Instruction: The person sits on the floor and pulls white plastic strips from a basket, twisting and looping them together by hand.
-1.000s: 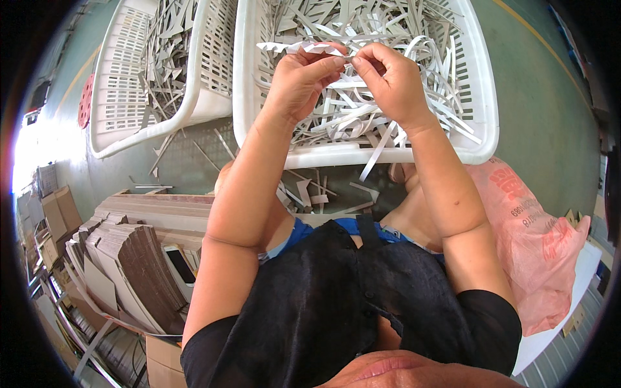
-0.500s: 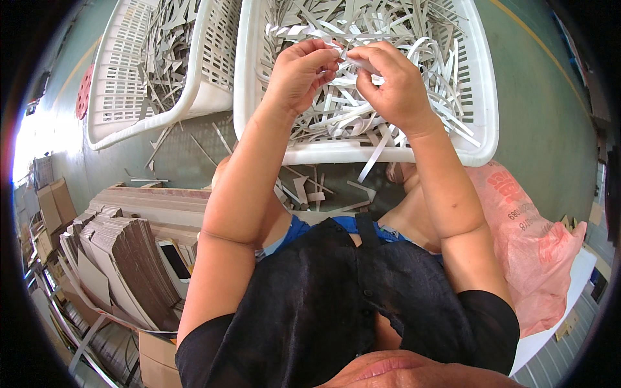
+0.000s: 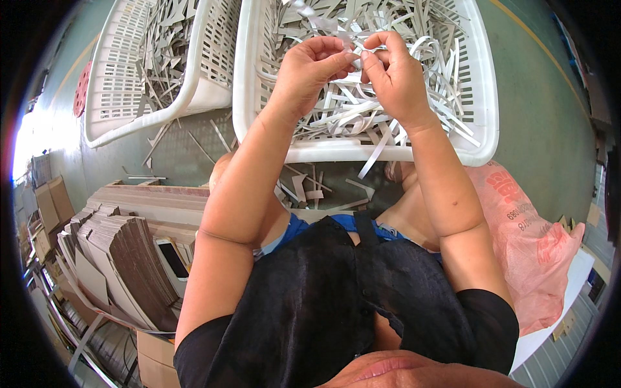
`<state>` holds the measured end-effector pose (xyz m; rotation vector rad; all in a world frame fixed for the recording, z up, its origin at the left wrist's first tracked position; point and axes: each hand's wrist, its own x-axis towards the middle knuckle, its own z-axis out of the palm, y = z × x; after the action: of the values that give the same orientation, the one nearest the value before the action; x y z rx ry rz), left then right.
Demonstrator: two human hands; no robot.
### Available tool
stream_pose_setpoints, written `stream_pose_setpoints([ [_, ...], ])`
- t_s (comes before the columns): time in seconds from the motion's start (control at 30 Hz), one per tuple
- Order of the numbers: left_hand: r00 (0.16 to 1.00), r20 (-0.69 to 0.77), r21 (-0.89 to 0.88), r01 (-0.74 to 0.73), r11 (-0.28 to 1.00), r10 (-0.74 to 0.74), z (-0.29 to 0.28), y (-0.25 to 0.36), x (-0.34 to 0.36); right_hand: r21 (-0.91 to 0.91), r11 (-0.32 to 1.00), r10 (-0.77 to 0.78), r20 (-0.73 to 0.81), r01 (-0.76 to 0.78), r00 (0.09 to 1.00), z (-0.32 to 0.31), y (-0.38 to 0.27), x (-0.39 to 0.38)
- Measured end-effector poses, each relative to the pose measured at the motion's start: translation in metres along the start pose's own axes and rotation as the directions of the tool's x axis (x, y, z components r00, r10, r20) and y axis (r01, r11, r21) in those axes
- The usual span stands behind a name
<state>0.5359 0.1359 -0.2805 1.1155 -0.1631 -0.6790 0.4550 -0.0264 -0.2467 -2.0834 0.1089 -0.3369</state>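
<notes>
The left hand [image 3: 317,71] has its thumb and forefinger pinched together on a white paper strip [image 3: 314,16], which runs blurred from the fingertips to beyond that hand. Just beside it, the right hand [image 3: 396,81] has its thumb and forefinger tips close together near the strip; I cannot tell whether they grip it. Beneath the 2 hands is a white perforated plastic basket [image 3: 323,151] heaped with white and grey offcut strips [image 3: 362,107]. Left of the left hand stands another slotted white basket [image 3: 152,127], filled with grey offcuts [image 3: 167,55]. Well back from the left hand, on the left side, are stacked cardboard sheets [image 3: 126,258] and a smartphone [image 3: 171,258]. Back and right of the right hand lies a pink plastic sack [image 3: 530,246].
</notes>
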Motion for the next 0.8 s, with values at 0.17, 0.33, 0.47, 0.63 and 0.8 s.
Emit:
stream_pose_setpoints([
  [0.17,1.000,-0.028,-0.056,0.013,0.998,-0.015,0.005,0.006,-0.005,0.052,0.997,0.062,0.027,-0.064,0.998,-0.001,-0.005,-0.002],
  [0.33,0.993,-0.051,-0.053,0.103,0.993,-0.106,-0.001,0.011,-0.003,-0.215,0.861,-0.487,-0.083,0.462,0.869,-0.001,0.014,0.008],
  [0.47,0.992,-0.003,-0.089,0.127,0.988,-0.128,-0.008,0.009,0.001,-0.242,0.856,-0.468,0.007,0.456,0.884,-0.004,0.006,0.001],
  [0.63,0.996,0.029,-0.175,0.084,0.981,-0.080,-0.006,0.003,0.002,-0.274,0.853,-0.474,-0.054,0.444,0.879,-0.003,0.011,0.004],
  [0.8,1.000,0.007,-0.154,0.003,0.988,-0.002,0.002,0.002,-0.002,-0.135,0.966,-0.233,-0.096,0.219,0.968,-0.005,0.006,0.000],
])
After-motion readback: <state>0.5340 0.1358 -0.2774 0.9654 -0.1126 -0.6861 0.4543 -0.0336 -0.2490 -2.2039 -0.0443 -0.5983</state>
